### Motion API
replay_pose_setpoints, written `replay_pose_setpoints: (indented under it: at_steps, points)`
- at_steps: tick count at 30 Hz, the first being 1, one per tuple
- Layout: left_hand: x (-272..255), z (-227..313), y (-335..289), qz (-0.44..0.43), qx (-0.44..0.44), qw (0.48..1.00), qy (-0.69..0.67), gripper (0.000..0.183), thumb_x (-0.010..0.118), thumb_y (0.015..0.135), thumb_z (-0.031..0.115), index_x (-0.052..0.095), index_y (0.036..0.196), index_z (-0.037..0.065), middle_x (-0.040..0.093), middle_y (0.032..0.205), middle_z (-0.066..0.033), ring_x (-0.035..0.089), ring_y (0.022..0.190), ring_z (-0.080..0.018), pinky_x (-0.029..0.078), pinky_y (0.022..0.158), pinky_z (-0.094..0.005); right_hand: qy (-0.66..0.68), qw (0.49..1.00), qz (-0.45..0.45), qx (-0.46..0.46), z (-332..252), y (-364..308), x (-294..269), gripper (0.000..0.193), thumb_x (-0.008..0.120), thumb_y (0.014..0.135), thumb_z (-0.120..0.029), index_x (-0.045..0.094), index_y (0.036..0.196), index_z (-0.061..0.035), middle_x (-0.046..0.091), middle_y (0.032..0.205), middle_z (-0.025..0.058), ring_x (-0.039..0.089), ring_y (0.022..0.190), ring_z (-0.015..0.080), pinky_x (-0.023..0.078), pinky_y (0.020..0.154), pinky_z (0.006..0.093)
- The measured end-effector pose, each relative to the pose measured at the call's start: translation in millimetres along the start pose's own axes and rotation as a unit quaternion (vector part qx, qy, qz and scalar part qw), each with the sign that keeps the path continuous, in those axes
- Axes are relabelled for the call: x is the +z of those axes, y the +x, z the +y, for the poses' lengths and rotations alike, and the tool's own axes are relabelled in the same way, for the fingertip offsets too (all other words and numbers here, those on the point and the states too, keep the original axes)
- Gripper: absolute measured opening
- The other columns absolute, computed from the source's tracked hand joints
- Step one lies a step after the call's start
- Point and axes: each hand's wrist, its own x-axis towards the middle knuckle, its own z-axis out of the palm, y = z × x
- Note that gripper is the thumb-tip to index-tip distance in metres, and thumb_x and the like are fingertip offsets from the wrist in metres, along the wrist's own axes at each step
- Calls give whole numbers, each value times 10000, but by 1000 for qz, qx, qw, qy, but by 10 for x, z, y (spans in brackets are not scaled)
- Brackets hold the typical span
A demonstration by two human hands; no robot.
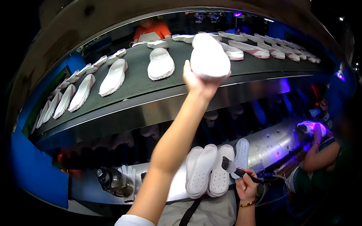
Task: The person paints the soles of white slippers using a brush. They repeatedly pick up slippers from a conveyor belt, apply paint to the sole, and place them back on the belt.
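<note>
My left arm reaches up and away, and my left hand (200, 82) is closed around the heel end of a white shoe sole (210, 56), held above the dark conveyor belt (138, 83). The sole is slightly blurred. Low on the right, my right hand (247, 185) grips the dark handle of a flat brush (229, 165). Its bristles are just over a stack of white perforated soles (203, 171) at the edge of the metal bench. One more pale perforated sole (241, 153) leans beside the stack, partly behind the brush.
Rows of white soles (113, 77) lie along the belt. A dark bottle (114, 182) and a pale glove (128, 174) rest on the metal ledge (263, 145). Across the belt stands a person in orange (162, 29); at right, a co-worker's hands (317, 133) hold a shoe under purple light.
</note>
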Motion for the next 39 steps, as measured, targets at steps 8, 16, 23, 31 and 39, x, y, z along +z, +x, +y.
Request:
replay_pose_setpoints:
  at_steps: [8, 16, 23, 31, 39]
  points:
    - [-30, -665, 555, 174, -2, 975, 139, 810, 483, 699, 466, 193, 1242, -61, 192, 1312, -185, 200, 1224, -267, 106, 1004, -354, -1, 995, 97, -3, -141, -79, -306, 132, 486, 758, 8, 498, 889, -2, 549, 955, 229, 380, 404, 91, 322, 424, 214]
    - [395, -1325, 1018, 119, 218, 835, 491, 434, 550, 639, 127, 407, 1016, -32, 406, 1071, -241, 412, 1016, -327, 340, 861, -341, 1, 993, 114, 22, 8, 11, -445, 143, 493, 759, 5, 497, 901, -6, 560, 935, 215, 389, 415, 95, 319, 425, 220]
    - [91, -1020, 941, -45, -74, 697, 711, 215, 472, 672, 115, 524, 855, 15, 562, 660, -111, 545, 542, -152, 441, 488, -279, -1, 987, 153, 45, -54, 0, -616, 135, 490, 761, 10, 493, 896, -2, 557, 933, 221, 391, 425, 98, 317, 437, 225]
    - [-86, -522, 865, 45, -149, 488, 859, 676, 538, 629, 257, 307, 1144, -115, 295, 1199, -241, 269, 1141, -350, 255, 948, -373, -24, 982, 175, 65, 10, 91, -585, 118, 507, 743, 25, 498, 859, 7, 550, 932, 238, 395, 434, 97, 328, 440, 218]
    - [-206, -830, 1489, -43, 206, 469, 857, 647, 509, 730, 283, 240, 1261, 29, 239, 1306, -159, 222, 1203, -314, 185, 980, -417, -65, 985, 136, 86, 149, 188, -460, 164, 540, 716, 56, 522, 878, 34, 558, 928, 224, 511, 610, 149, 418, 525, 221]
